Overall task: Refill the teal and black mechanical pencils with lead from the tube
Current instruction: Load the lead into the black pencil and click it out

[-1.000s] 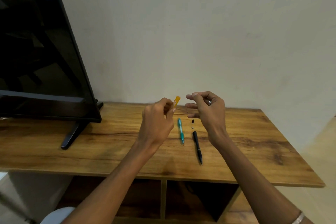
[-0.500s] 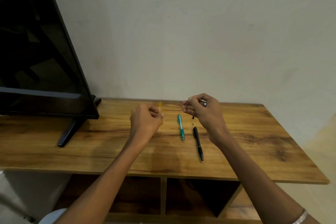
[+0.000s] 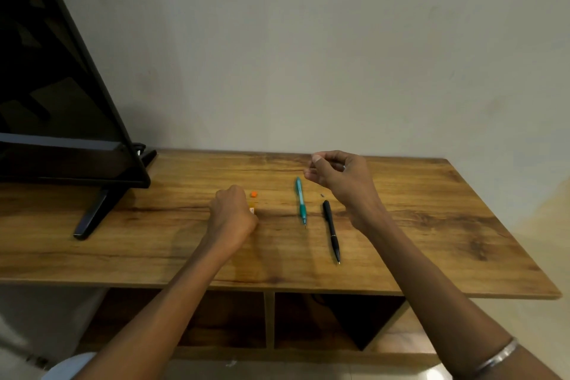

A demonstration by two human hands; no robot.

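The teal pencil (image 3: 300,200) and the black pencil (image 3: 331,230) lie side by side on the wooden table (image 3: 431,225), tips towards me. A tiny dark piece (image 3: 322,195) lies just beyond the black pencil's back end. My left hand (image 3: 234,216) rests on the table left of the pencils, closed around the orange lead tube (image 3: 253,208), which mostly hides in the fist. A small orange cap (image 3: 254,194) sits just beyond it. My right hand (image 3: 339,176) hovers above the pencils' back ends with thumb and forefinger pinched; anything between them is too thin to see.
A black TV (image 3: 61,102) stands at the table's left end, one stand foot (image 3: 92,216) reaching forward. A plain wall rises right behind the table. Open shelf compartments (image 3: 324,318) lie under the tabletop. A bangle (image 3: 496,358) is on my right wrist.
My left hand moved left and down from beside the right hand, bringing the tube to the tabletop. The orange cap has come into view on the table. My right hand stayed pinched above the pencils.
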